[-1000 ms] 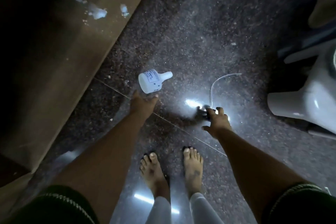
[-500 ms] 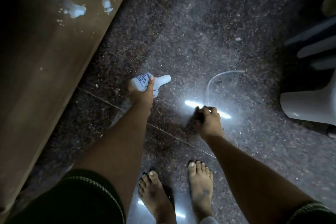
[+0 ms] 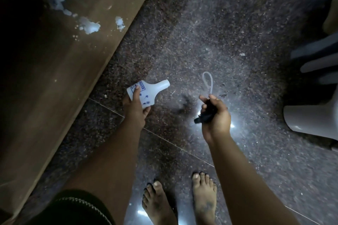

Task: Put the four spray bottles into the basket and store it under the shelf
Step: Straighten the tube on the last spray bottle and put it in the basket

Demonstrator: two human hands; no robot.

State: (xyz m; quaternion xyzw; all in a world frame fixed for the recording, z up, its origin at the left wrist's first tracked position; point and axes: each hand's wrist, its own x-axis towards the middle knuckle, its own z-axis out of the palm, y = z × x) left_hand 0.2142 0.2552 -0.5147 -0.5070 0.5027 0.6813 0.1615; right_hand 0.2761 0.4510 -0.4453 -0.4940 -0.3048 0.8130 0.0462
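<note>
A white spray bottle body [image 3: 149, 93] with blue print and no spray head is lifted off the floor, gripped by my left hand [image 3: 136, 109]; its open neck points up and to the right. My right hand [image 3: 214, 115] is closed around a black spray head [image 3: 205, 115]. The head's clear dip tube [image 3: 207, 82] curls upward in a loop above the fingers. No basket is in view.
A brown wooden panel [image 3: 64, 64] with white smears runs along the left. The floor is dark speckled granite [image 3: 228, 33]. Legs of a pale plastic chair [image 3: 311, 120] stand at the right edge. My bare feet [image 3: 182, 199] are at the bottom centre.
My left hand has closed on the bottle and lifted it off the floor. My right hand has picked up the black spray head, and its tube now loops above the hand.
</note>
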